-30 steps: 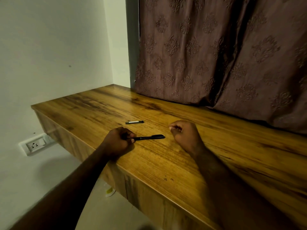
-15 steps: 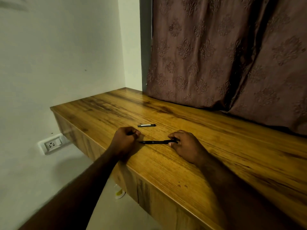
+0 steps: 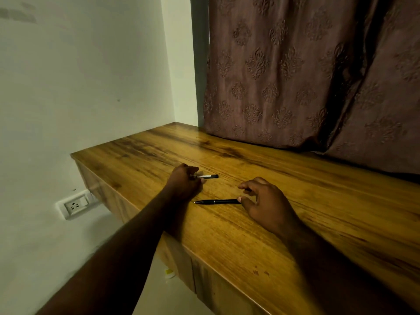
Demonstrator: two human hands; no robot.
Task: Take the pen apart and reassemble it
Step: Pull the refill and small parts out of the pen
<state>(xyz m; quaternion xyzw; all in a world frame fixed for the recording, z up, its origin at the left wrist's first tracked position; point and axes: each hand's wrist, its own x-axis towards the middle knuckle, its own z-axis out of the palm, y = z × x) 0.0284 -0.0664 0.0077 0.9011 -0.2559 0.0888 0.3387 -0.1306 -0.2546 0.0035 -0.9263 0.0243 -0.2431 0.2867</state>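
Just pen (image 3: 217, 201) at right thumb (image 3: 239, 199).

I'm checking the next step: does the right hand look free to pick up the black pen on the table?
Probably yes. The right hand lies open on the wooden table with its thumb tip at the black pen's right end, and nothing lies between them. The left hand is busy farther back at the small pen part.

Wooden counter (image 3: 318, 201) with black pen (image 3: 216, 201), short pen piece (image 3: 209, 176).
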